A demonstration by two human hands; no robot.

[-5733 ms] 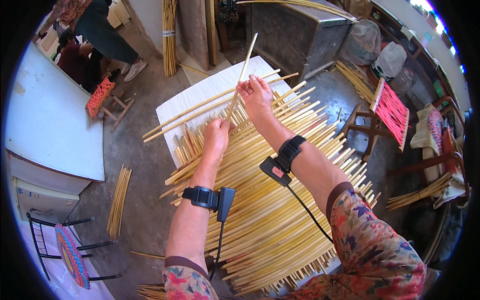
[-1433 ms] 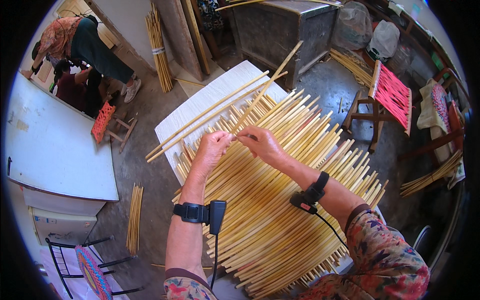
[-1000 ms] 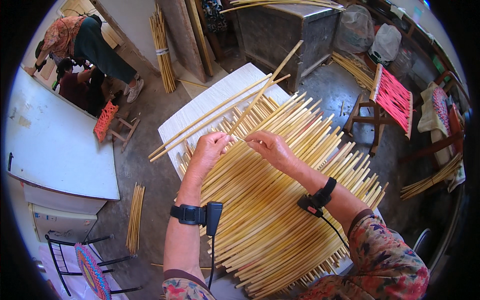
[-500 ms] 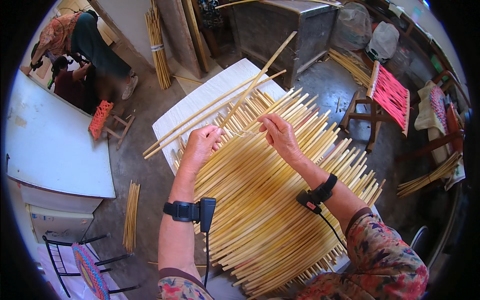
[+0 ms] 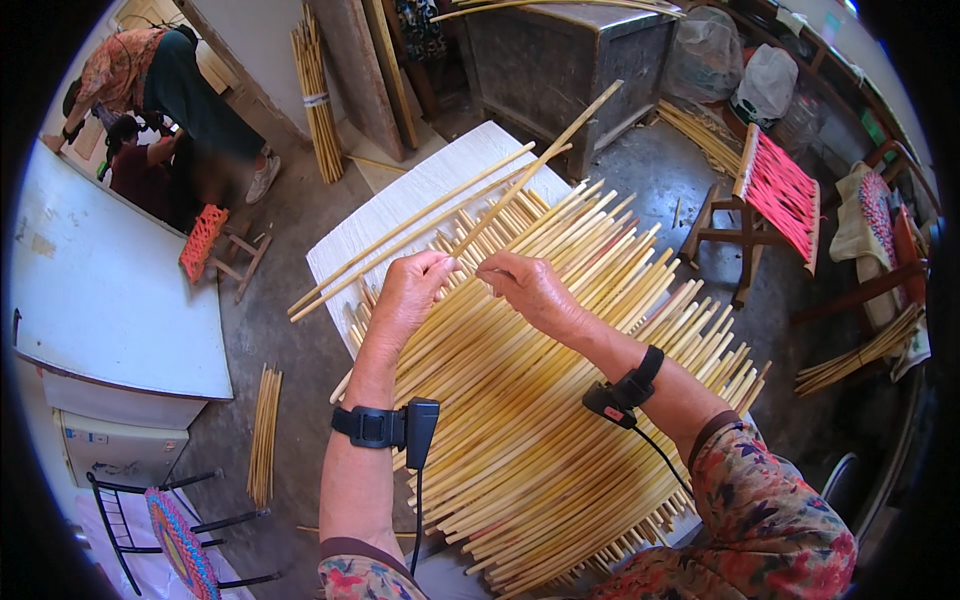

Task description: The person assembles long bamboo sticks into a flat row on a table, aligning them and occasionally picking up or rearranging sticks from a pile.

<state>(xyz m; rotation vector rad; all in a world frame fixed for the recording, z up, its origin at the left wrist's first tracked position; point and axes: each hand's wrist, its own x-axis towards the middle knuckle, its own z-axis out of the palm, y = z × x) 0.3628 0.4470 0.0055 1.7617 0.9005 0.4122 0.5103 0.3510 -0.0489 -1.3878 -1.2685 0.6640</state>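
A large mat of pale yellow sticks (image 5: pixel 520 390), laid side by side, spreads in front of me. At its far left edge my left hand (image 5: pixel 408 292) is closed in a pinch. My right hand (image 5: pixel 535 290) pinches just beside it, fingertips almost touching the left's. A thin, pale string ran between the two hands a moment ago; now the fingers mostly hide it. A long loose stick (image 5: pixel 560 145) slants from the far right down to my hands, its lower part hidden behind them. Two more long sticks (image 5: pixel 420 225) lie across the white surface (image 5: pixel 350 235) beyond.
A dark wooden chest (image 5: pixel 540 70) stands behind the mat. To the right is a folding stool (image 5: pixel 780 200) with pink webbing. Stick bundles rest at the wall (image 5: pixel 318 110) and on the floor (image 5: pixel 264 440). Another person (image 5: pixel 180 80) bends over at the far left, beside someone seated low.
My hands have drawn together, the right moving left to meet the left one. The slanting stick has shifted right and nearer, and a stick end now shows left of my left wrist.
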